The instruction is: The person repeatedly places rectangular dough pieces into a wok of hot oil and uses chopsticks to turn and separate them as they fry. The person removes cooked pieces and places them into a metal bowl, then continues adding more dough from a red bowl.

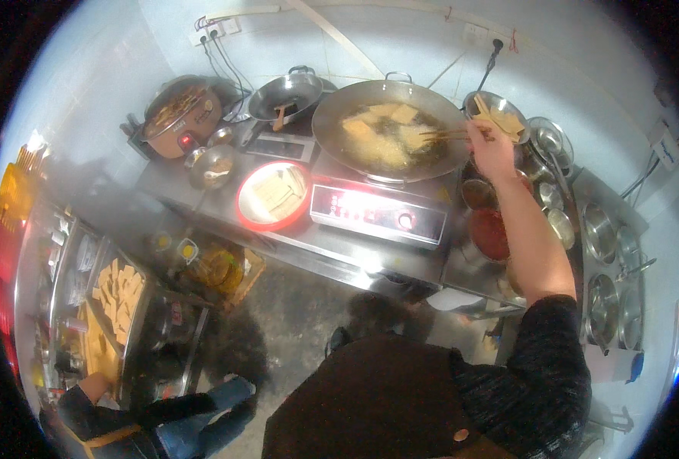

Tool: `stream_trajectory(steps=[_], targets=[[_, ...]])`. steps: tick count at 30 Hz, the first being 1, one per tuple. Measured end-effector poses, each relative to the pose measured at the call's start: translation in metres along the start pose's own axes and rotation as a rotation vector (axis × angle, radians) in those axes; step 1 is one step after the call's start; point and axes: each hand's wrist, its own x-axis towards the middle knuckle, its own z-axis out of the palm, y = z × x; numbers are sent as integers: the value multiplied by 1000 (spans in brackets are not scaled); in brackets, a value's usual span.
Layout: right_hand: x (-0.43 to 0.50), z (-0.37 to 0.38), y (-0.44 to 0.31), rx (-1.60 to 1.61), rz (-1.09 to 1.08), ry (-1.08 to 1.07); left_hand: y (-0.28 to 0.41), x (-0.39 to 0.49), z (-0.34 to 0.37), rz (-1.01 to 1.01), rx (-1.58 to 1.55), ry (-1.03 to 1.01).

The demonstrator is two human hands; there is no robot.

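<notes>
My right hand [490,150] grips wooden chopsticks [451,135], whose tips reach into a large metal wok [339,97]. Flat yellowish slabs [405,113] float in bubbling oil in the wok. Beyond my hand, a metal bowl [517,104] holds more yellowish flat pieces. In front of the wok is an induction cooker's control panel [378,213], and left of it a red-rimmed basin [242,198] contains pale slabs. My left hand is out of view.
A smaller wok [299,92] and a large pot [179,123] of food stand at the back left. Pots, including one of red sauce [488,229], stand near my right forearm. At lower left a co-worker [96,390] reaches towards a tray of cut strips [118,287].
</notes>
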Motion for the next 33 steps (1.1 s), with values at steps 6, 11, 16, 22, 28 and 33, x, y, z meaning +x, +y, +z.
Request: stream_trajectory(steps=[6, 11, 16, 22, 28, 33], targets=[[-13, -22, -21, 147, 96, 60, 3, 17, -23, 47, 23, 17], [-22, 11, -22, 98, 105, 40, 2, 36, -43, 92, 38, 47], [-25, 22, -20, -23, 72, 14, -4, 53, -59, 127, 5, 93], [-27, -10, -38, 60, 106, 2, 3, 46, -68, 138, 37, 139], [-26, 3, -41, 13, 136, -18, 9, 28, -62, 110, 89, 62], [-25, 17, -30, 33, 116, -39, 4, 30, -53, 102, 115, 59]])
